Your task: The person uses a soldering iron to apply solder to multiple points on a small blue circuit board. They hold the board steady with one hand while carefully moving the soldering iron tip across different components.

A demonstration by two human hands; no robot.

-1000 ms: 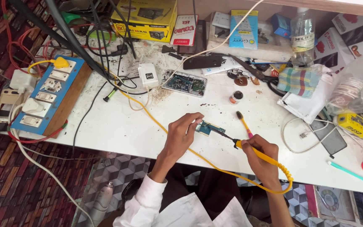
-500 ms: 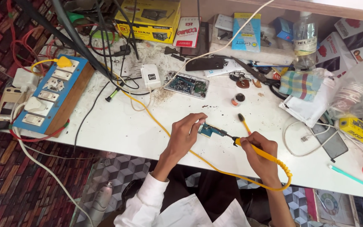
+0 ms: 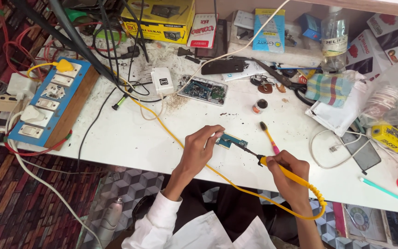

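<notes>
A: From the head camera, what are the hands doing?

B: The left hand (image 3: 199,150) pinches a small green circuit board (image 3: 231,140) by its near end, fingers closed on it, just above the white table (image 3: 130,138). The right hand (image 3: 289,173) is wrapped around the yellow handle of a soldering iron (image 3: 272,162), and its dark tip touches the board's right end.

A: How far along does the soldering look?

B: I'd judge it mid-way: the tip is on the board, so a joint is being worked. Whether any joint is finished I cannot tell; the board is too small to read. The iron's yellow cord (image 3: 162,124) runs across the table to a plug on the blue switchboard (image 3: 47,103).

A: Any containers?

B: A small round tin (image 3: 259,106) sits open behind the board, with something dark inside, perhaps flux or paste. A clear plastic bottle (image 3: 334,34) stands at the back; what it holds I cannot make out. A clear bag (image 3: 392,99) on the right holds a coil of white wire. An opened phone (image 3: 203,91) lies face down, its insides showing, and a toothbrush (image 3: 268,136) lies beside the hands.
</notes>
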